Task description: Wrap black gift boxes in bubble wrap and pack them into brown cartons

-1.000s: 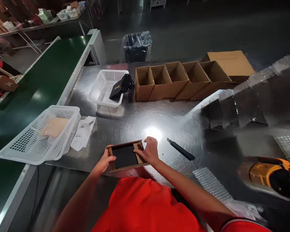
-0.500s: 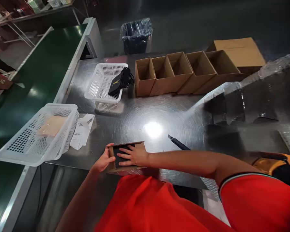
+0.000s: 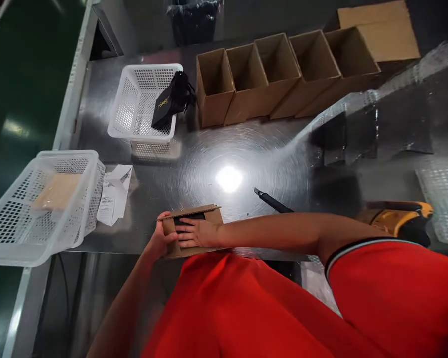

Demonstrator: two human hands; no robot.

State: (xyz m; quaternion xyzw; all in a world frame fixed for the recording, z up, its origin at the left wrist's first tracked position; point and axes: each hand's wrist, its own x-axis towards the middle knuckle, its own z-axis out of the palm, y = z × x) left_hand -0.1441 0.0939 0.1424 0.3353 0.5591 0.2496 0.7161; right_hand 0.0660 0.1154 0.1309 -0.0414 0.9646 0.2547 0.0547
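Note:
A small cardboard box (image 3: 212, 216) lies at the near edge of the steel table, close to my body. Its left end is gripped by my left hand (image 3: 160, 238), thumb and fingers around the corner. My right hand (image 3: 197, 232) lies flat over the box opening, fingers stretched out and pressing on a black item (image 3: 190, 217) inside. Most of that item is covered by the hand, so its kind does not show. To the right, beyond my forearm, rests a black utility knife (image 3: 271, 200) with its blade out.
Several open cartons (image 3: 217, 110) stand in a row at the back. A white basket (image 3: 118, 117) holds a black pouch (image 3: 168, 102). Left are nested baskets (image 3: 87, 199) with a beige package (image 3: 56, 191), a paper slip (image 3: 114, 196) and a green conveyor (image 3: 26, 84). A yellow-black tool (image 3: 399, 219) lies right.
My view has tilted down and shifted. The box's left end flap now lies folded inward under my left thumb, and my right hand still presses on the contents.

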